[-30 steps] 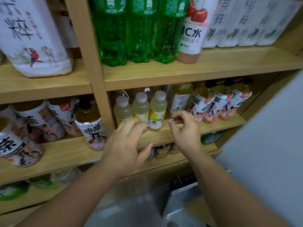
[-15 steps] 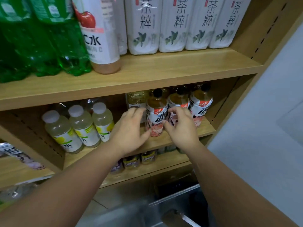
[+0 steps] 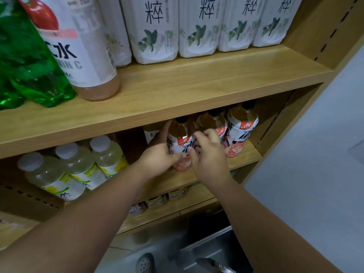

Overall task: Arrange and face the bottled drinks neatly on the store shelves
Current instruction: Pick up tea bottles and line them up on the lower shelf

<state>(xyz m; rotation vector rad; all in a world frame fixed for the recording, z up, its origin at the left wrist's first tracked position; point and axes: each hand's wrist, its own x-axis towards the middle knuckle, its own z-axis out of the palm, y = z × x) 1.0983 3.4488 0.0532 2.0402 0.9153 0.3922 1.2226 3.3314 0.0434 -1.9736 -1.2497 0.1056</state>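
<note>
Three black-capped tea bottles with white and peach labels stand at the right end of the middle shelf (image 3: 244, 158). My left hand (image 3: 157, 157) wraps around the left side of the leftmost tea bottle (image 3: 180, 134). My right hand (image 3: 208, 154) touches that bottle's front with curled fingers, covering part of the middle tea bottle (image 3: 213, 123). The right tea bottle (image 3: 241, 127) stands free beside them. Three pale lemon drink bottles (image 3: 78, 168) with white caps stand to the left.
The upper shelf (image 3: 197, 83) carries tall white tea bottles (image 3: 197, 26), a vitamin C bottle (image 3: 82, 48) and green soda bottles (image 3: 23, 62). A lower shelf holds small bottles (image 3: 157, 200). The wooden side panel (image 3: 307, 85) and a grey wall (image 3: 315, 174) close the right.
The view has come closer to the right-hand tea bottles. My left hand has closed around the leftmost tea bottle, and my right hand has moved onto its front.
</note>
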